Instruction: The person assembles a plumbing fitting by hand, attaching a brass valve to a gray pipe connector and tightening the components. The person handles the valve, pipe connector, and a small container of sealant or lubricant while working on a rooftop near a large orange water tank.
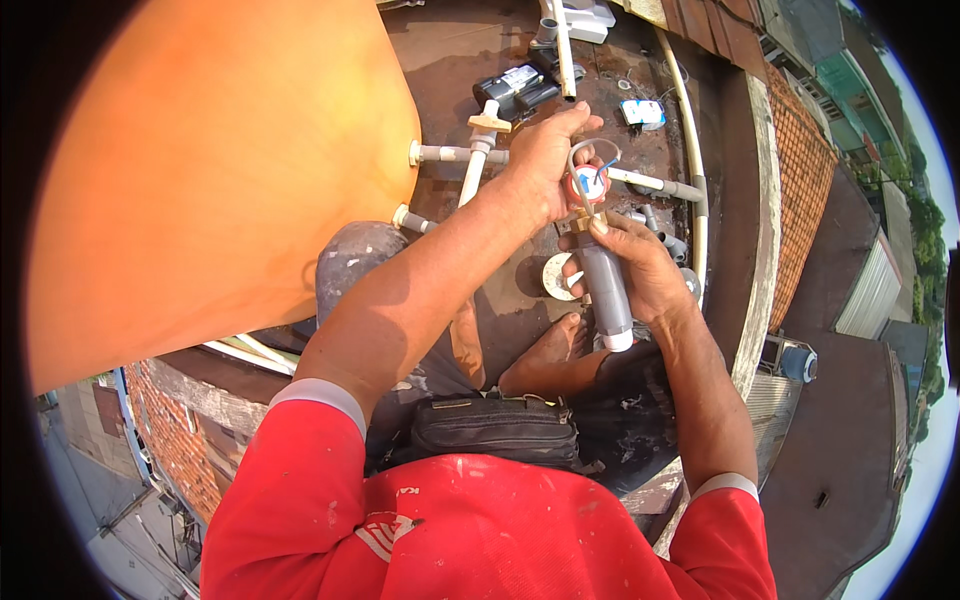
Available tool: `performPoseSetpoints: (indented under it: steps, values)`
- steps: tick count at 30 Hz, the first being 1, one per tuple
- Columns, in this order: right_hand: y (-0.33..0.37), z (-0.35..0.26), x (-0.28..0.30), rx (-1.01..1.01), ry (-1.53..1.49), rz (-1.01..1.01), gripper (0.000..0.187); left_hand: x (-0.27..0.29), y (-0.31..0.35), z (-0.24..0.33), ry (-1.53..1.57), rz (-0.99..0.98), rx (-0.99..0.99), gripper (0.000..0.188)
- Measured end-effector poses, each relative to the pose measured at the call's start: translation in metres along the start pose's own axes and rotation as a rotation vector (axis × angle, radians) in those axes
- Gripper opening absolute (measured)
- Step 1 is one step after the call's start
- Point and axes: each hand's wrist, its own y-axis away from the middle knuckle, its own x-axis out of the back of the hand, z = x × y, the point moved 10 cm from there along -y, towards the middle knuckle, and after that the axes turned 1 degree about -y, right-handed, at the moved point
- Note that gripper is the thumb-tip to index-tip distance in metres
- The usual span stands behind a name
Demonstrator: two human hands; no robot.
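My right hand (pixel 645 262) is closed around a grey pipe piece (pixel 602 275) that has a white end (pixel 618 342) toward me. At the pipe's far end sits a brass fitting (pixel 588 222), topped by a round red-rimmed gauge (pixel 587 184) with a white and blue face. A thin, pale grey tube (pixel 607 142) loops over the gauge. My left hand (pixel 545 160) is closed against the gauge's far left side, with some fingertips hidden behind it. Below the pipe piece, a round white-rimmed roll or disc (pixel 560 277) rests on the brown surface.
A large orange tank (pixel 220 170) fills the left, with pipe stubs running from it. A valve with a tan handle (pixel 489 123) stands nearby. Beyond lie a black power tool (pixel 515 88) and a blue-white packet (pixel 642 113). A long cream pipe (pixel 690 130) borders the right ledge; rooftops lie below.
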Motion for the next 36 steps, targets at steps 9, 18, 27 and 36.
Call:
performPoseSetpoints:
  steps: [9,18,27,36]
  values:
    - [0.001,-0.008,0.006,0.063,0.161,0.088,0.047,0.004,-0.002,0.002,-0.019,-0.013,-0.009,0.043]
    - [0.004,-0.008,-0.007,0.067,0.092,-0.111,0.046,0.004,-0.013,0.009,0.111,-0.06,-0.092,0.051]
    - [0.013,-0.019,0.005,0.086,-0.066,-0.072,0.066,-0.033,0.017,-0.009,0.197,-0.487,-0.037,0.061]
    - [0.029,-0.002,-0.036,-0.034,-0.347,-0.358,0.047,-0.047,0.035,0.024,0.283,-0.544,-0.189,0.089]
